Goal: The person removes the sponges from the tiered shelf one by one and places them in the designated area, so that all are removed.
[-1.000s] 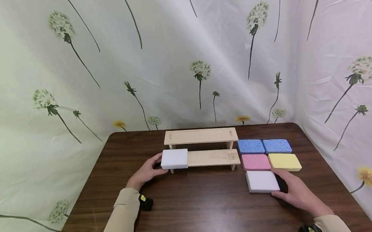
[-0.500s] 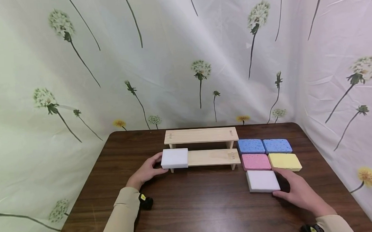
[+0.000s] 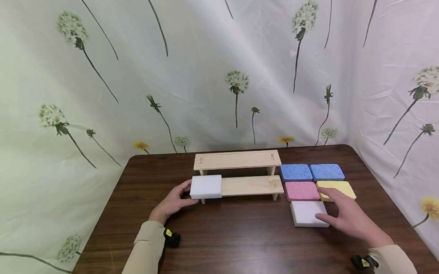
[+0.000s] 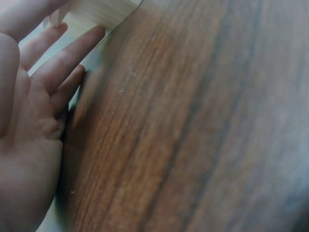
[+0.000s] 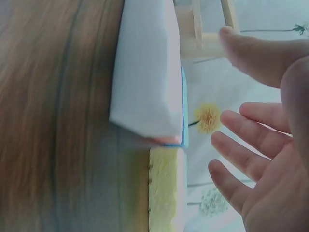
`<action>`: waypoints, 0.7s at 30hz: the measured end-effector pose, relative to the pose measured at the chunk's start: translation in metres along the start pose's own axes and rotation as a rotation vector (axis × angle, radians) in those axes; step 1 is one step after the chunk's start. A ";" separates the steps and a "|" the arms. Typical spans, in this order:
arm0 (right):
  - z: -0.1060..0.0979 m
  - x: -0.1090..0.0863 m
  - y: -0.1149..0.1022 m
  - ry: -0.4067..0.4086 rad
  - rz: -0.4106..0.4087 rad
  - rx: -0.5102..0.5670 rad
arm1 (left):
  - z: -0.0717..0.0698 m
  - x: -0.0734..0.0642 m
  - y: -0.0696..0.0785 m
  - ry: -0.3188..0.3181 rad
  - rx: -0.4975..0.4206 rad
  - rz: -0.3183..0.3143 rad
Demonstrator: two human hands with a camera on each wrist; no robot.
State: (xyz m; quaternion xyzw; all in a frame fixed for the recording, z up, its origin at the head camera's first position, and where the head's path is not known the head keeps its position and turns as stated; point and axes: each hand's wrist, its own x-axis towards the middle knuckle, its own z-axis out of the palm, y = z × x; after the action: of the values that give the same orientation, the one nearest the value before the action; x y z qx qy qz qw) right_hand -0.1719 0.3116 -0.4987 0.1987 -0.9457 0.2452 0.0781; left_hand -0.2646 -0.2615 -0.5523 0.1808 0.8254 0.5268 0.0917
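A white sponge [image 3: 206, 186] lies on the left end of the lower step of a wooden rack [image 3: 249, 186]. My left hand [image 3: 173, 203] holds that sponge at its left side, thumb at the front corner and fingers behind. In the left wrist view my left hand [image 4: 36, 92] shows its lower fingers stretched toward the rack. A second white sponge [image 3: 306, 215] rests on the table at the right. Over its right edge hovers my right hand [image 3: 350, 219], fingers spread and apart from it. The right wrist view shows a gap between my right hand [image 5: 265, 140] and that sponge [image 5: 147, 72].
Two blue sponges [image 3: 296, 173] lie to the right of the rack, with a pink sponge [image 3: 302, 191] and a yellow sponge [image 3: 341, 187] in front of them. The rack's upper step [image 3: 237, 160] is behind the lower one. A flower-print curtain [image 3: 202, 72] hangs behind the table [image 3: 239, 242].
My right hand has let go of the right white sponge and risen above it, now overlapping the yellow sponge. The left hand and its sponge have stayed in place.
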 end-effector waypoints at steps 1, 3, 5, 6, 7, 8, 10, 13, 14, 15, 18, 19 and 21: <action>0.002 0.003 -0.001 0.005 -0.008 0.009 | 0.000 0.000 0.000 0.001 0.003 0.001; 0.005 0.008 -0.005 0.007 -0.019 0.020 | 0.000 0.001 -0.001 0.002 0.011 0.004; 0.008 0.014 -0.010 0.005 -0.025 0.033 | 0.000 0.001 -0.001 0.003 0.013 0.005; 0.010 0.018 -0.012 0.007 -0.031 0.038 | -0.001 0.001 -0.001 0.004 0.014 0.005; 0.011 0.021 -0.015 0.005 -0.032 0.047 | 0.000 0.001 -0.001 0.004 0.014 0.003; 0.012 0.024 -0.019 0.000 -0.030 0.054 | 0.000 0.001 -0.001 0.004 0.012 0.003; 0.014 0.031 -0.026 0.000 -0.041 0.067 | -0.001 0.001 -0.001 0.004 0.009 0.000; 0.017 0.042 -0.036 -0.002 -0.069 0.088 | -0.001 0.001 -0.001 0.007 0.007 0.001; 0.018 0.044 -0.039 -0.005 -0.077 0.094 | -0.001 0.001 -0.001 0.006 0.010 0.002; 0.019 0.047 -0.043 -0.007 -0.088 0.100 | -0.001 0.001 -0.001 0.007 0.010 0.003; 0.025 0.055 -0.052 -0.032 -0.099 0.114 | -0.001 0.001 -0.001 0.004 0.012 0.006; 0.027 0.057 -0.055 -0.040 -0.104 0.120 | 0.000 0.001 -0.001 0.003 0.013 0.008; 0.032 0.062 -0.062 -0.048 -0.125 0.130 | 0.000 0.001 0.000 0.001 0.016 0.009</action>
State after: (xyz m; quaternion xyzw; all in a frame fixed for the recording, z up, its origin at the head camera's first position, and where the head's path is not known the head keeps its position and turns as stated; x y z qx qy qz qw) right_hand -0.2039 0.2258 -0.4846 0.2676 -0.9151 0.2960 0.0577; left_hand -0.2655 -0.2616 -0.5526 0.1851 0.8287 0.5209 0.0874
